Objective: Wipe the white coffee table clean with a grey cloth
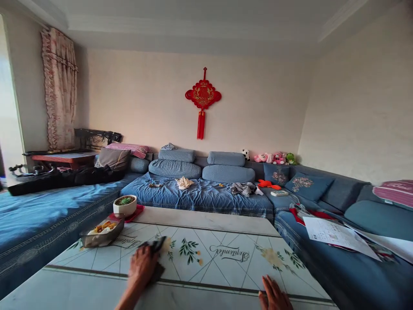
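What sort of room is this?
Probably a living room in a home: a long blue sectional sofa runs along the walls, a low patterned table stands before it, and a red Chinese knot hangs above.

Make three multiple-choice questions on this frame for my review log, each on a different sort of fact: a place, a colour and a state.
1. Where does the white planter stand?
A. On a red tray at the table's far end
B. On the blue sofa
C. On the floor

2. What colour is the knotted ornament on the wall?
A. Blue
B. Red
C. Green

3. What is the left hand doing?
A. Gripping the glass dish
B. Hanging empty in the air
C. Pressing a dark cloth onto the printed tabletop

1: A, the tray shows beneath the planter's base.
2: B, both the knot and its tassel are red.
3: C, the cloth lies under the hand, flat against the tabletop.
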The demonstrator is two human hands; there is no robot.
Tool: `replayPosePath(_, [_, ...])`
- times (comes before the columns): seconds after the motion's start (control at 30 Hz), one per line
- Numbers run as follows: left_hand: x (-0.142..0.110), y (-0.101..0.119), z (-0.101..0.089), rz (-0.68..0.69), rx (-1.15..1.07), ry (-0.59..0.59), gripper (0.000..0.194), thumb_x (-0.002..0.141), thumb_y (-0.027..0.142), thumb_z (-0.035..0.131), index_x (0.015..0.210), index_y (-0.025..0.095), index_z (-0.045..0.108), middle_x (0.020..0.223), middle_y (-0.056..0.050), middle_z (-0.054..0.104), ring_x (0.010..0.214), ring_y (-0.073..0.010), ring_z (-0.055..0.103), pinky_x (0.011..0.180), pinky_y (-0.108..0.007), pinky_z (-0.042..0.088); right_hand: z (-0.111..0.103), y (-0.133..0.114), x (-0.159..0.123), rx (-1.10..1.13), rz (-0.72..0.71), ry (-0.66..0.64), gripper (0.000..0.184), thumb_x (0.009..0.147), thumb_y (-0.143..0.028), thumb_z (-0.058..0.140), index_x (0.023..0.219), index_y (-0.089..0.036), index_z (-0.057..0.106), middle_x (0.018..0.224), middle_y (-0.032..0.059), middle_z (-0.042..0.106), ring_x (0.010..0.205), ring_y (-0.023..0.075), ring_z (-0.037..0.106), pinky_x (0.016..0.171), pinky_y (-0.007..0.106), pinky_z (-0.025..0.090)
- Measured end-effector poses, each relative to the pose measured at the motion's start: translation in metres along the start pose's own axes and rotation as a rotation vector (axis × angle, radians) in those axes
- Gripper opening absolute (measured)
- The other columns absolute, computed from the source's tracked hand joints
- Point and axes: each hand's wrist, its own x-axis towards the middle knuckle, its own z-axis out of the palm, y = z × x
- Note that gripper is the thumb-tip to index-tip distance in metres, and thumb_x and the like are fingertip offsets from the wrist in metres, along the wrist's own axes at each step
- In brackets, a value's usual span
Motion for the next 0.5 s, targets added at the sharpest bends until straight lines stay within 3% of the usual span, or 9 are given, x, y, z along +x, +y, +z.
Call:
replayPosePath(0.07, [-0.034,0.084,0.018,0.231,-0.125,-0.041,0.061,0.104,0.039,0.048,0.160,0.026,0.069,0.171,-0.014,0.062,0.159,-0.0332,0.058,0.136,-0.048,0.041,-0.007,-0.005,-0.004,-0.037,-0.048,0.029,0.070,0.100,-0.059,0.035,0.133,-0.030,0.089,0.148,0.0079,0.075,0.136,0.0427,0.073,0.102,0.061,0.070])
replayPosePath(0.13, [-0.082,0.154,0.049,0.510,-0.277,-0.087,0.067,0.095,0.037,0.063,0.163,0.034,0.068,0.175,-0.010,0.059,0.166,-0.0346,0.050,0.142,-0.050,0.035,-0.014,-0.007,-0.009,-0.060,-0.102,0.046,0.068,0.103,-0.056,0.035,0.135,-0.028,0.088,0.150,0.0084,0.074,0.140,0.0408,0.071,0.106,0.060,0.068])
replayPosePath(0.2, [-0.128,0.189,0.086,0.757,-0.389,-0.150,0.072,0.089,0.037,0.073,0.161,0.043,0.069,0.173,-0.005,0.061,0.169,-0.0369,0.047,0.144,-0.054,0.035,-0.017,-0.007,-0.014,-0.076,-0.129,0.048,0.070,0.105,-0.055,0.032,0.138,-0.024,0.086,0.153,0.0103,0.072,0.143,0.0396,0.069,0.109,0.059,0.067])
replayPosePath(0.23, [-0.147,0.189,0.104,0.837,-0.425,-0.173,0.069,0.090,0.036,0.074,0.158,0.047,0.070,0.170,-0.003,0.065,0.168,-0.0371,0.049,0.143,-0.056,0.038,-0.017,-0.007,-0.016,-0.081,-0.132,0.042,0.071,0.106,-0.054,0.031,0.140,-0.022,0.085,0.155,0.0113,0.071,0.145,0.0394,0.068,0.111,0.059,0.066])
replayPosePath(0.3, [-0.170,0.155,0.128,0.902,-0.451,-0.208,0.059,0.097,0.034,0.067,0.152,0.054,0.073,0.162,0.001,0.071,0.163,-0.0353,0.056,0.139,-0.055,0.047,-0.015,-0.006,-0.020,-0.091,-0.117,0.028,0.074,0.107,-0.055,0.029,0.144,-0.019,0.082,0.157,0.0128,0.069,0.147,0.0398,0.066,0.114,0.059,0.064])
replayPosePath(0.37, [-0.170,0.086,0.129,0.854,-0.418,-0.217,0.061,0.099,0.032,0.063,0.152,0.059,0.072,0.163,0.004,0.071,0.161,-0.0329,0.059,0.138,-0.052,0.049,-0.013,-0.007,-0.023,-0.105,-0.100,0.027,0.076,0.109,-0.056,0.026,0.150,-0.017,0.078,0.161,0.0143,0.067,0.150,0.0400,0.064,0.118,0.060,0.060])
replayPosePath(0.43, [-0.149,0.006,0.109,0.712,-0.333,-0.198,0.071,0.093,0.034,0.066,0.160,0.057,0.067,0.171,0.007,0.062,0.165,-0.0326,0.053,0.141,-0.049,0.044,-0.013,-0.009,-0.026,-0.122,-0.107,0.040,0.077,0.112,-0.055,0.024,0.154,-0.014,0.074,0.163,0.0161,0.064,0.151,0.0400,0.063,0.120,0.062,0.058])
replayPosePath(0.5, [-0.110,-0.057,0.075,0.475,-0.245,-0.111,0.073,0.092,0.038,0.063,0.165,0.050,0.065,0.177,0.008,0.056,0.169,-0.0316,0.047,0.145,-0.049,0.036,-0.015,-0.013,-0.029,-0.143,-0.125,0.047,0.076,0.115,-0.053,0.023,0.157,-0.012,0.070,0.166,0.0174,0.062,0.153,0.0401,0.061,0.121,0.063,0.056])
